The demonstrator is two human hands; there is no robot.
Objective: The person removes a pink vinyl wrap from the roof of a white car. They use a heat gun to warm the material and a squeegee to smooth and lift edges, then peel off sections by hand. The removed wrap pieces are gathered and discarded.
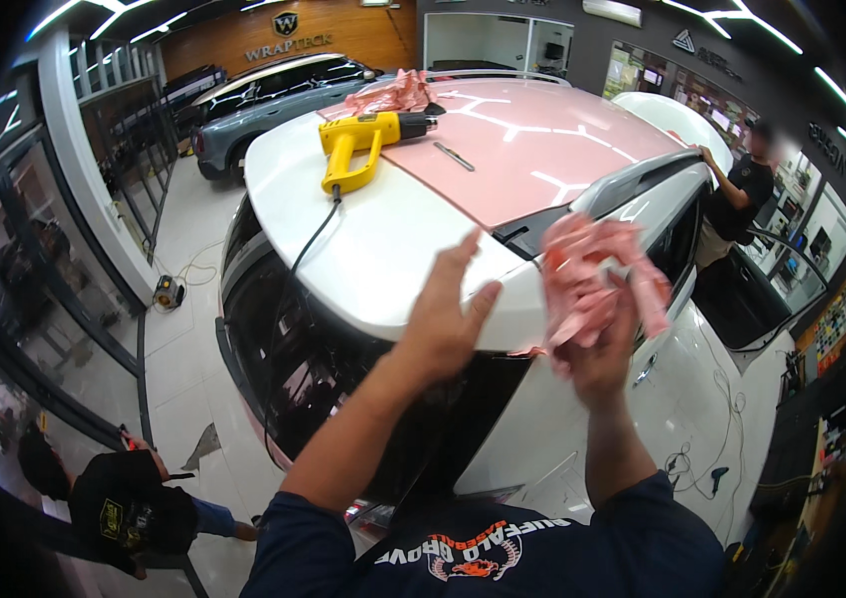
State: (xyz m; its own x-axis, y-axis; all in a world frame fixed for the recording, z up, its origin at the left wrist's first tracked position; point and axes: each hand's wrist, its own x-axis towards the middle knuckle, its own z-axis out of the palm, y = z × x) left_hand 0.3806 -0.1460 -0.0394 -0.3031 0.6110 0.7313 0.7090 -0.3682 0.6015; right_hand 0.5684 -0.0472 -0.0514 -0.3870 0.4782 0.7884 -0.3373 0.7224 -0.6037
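Note:
My right hand (602, 364) is closed around a crumpled bunch of pink vinyl film (592, 284), held up beside the rear corner of a white car. Over the white rear edge of the roof (373, 239), my left hand (446, 309) is raised with thumb and fingers apart, holding nothing. Ahead of it, smooth pink film (542, 130) covers much of the roof. A yellow heat gun (358, 145) lies on the white part, its black cord running down over the rear window. A slim knife (454, 155) rests on the pink film.
More crumpled pink film (398, 92) and a small black piece (434, 109) lie on the roof's far left. At the right, a person (742, 189) touches the car beside an open door (782, 279). Another person (129, 498) bends at lower left. Cables (732, 399) trail over the floor.

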